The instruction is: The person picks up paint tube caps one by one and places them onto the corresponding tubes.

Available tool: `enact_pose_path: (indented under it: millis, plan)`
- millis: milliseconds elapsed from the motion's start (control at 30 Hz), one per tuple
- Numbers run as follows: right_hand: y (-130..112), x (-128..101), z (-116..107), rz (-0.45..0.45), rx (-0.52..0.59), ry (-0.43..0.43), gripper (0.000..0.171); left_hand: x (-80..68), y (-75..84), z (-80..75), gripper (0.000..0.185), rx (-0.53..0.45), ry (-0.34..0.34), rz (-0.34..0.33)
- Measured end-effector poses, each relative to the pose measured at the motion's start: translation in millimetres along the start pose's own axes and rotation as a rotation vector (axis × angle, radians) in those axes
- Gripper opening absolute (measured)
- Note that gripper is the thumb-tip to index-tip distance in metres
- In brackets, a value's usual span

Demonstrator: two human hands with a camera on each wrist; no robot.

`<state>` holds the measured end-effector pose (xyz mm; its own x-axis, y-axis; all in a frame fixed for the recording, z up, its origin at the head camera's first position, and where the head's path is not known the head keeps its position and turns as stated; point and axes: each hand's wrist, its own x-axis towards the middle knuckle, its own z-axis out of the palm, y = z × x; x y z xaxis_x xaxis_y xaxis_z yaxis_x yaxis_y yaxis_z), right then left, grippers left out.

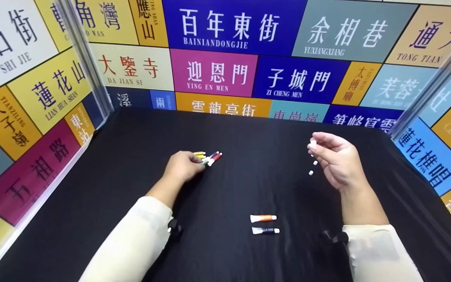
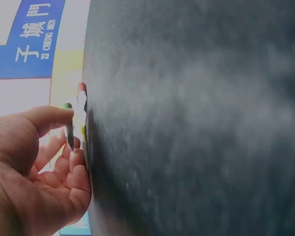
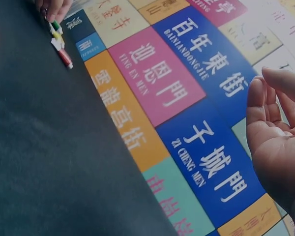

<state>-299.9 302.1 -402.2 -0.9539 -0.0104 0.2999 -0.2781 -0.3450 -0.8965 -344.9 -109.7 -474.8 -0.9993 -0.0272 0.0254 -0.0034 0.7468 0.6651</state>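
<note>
Left hand (image 1: 184,166) grasps the paint tubes (image 1: 210,157); right hand (image 1: 335,160) pinches a white cap (image 1: 313,143)

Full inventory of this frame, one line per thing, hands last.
Bunch of small paint tubes: several, exact count unclear; yellow, red, green and blue visible; on the cloth under the left hand's fingertips.
Orange tube: one, orange and white, lying near centre front.
Dark tube: one, dark label with white ends, just in front of the orange one.
White caps: about three, white, at and below the right hand's fingertips.
Black cloth: one, covers the table.
Sign panels: many, multicoloured, on the walls.
Left hand: holds the bunch.
Right hand: raised, pinches one cap.
</note>
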Motion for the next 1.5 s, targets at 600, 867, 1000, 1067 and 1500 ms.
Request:
enact_pose_path:
  millis: [600,867,1000,1067,1500]
  plan:
    - [-17,-18,28,-0.115,-0.115,-0.116,0.018,-28.6,54.7,20.2,0.010,-0.352,0.112,0.176]
    - [-25,-26,42,-0.159,-0.202,-0.125,0.015,-45.1,73.3,18.7,0.013,-0.459,0.110,0.252]
    - [-29,-28,48,-0.177,-0.241,-0.136,0.019,-52.4,79.3,15.1,0.013,-0.474,0.096,0.273]
    - [-31,-30,50,-0.181,-0.272,-0.124,0.020,-57.0,83.5,12.3,0.014,-0.480,0.084,0.295]
    - [-38,-39,61,-0.297,-0.662,-0.172,0.020,-89.4,111.4,0.0,0.017,-0.421,0.075,0.560]
